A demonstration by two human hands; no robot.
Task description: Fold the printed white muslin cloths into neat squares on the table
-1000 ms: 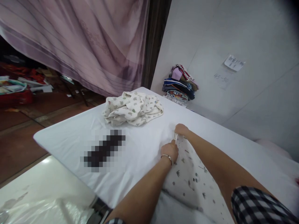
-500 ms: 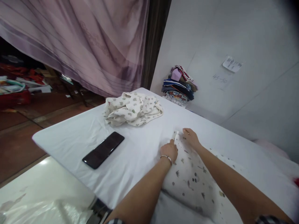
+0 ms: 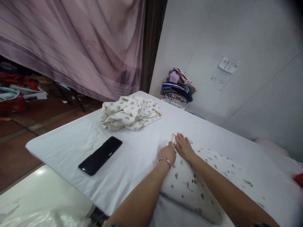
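Observation:
A white garment with small dark prints (image 3: 208, 176) lies spread on the white table (image 3: 71, 142) in front of me. My left hand (image 3: 167, 153), a bangle on its wrist, is closed and pinches the garment's far corner. Beside it, my right hand (image 3: 183, 147) lies flat on the cloth with fingers stretched out, pressing near the same corner. A crumpled cream garment with grey-green prints (image 3: 130, 112) sits further back on the table.
A black phone (image 3: 100, 155) lies face up left of my hands. A stack of folded coloured clothes (image 3: 178, 89) stands against the white wall. A mauve curtain (image 3: 78, 47) hangs at the back left. Something red (image 3: 298, 179) shows at the right edge.
My right hand has let go of the garment's corner, slid slightly back toward me and flattened on the cloth. The left hand stays pinching the corner. The view has shifted a little.

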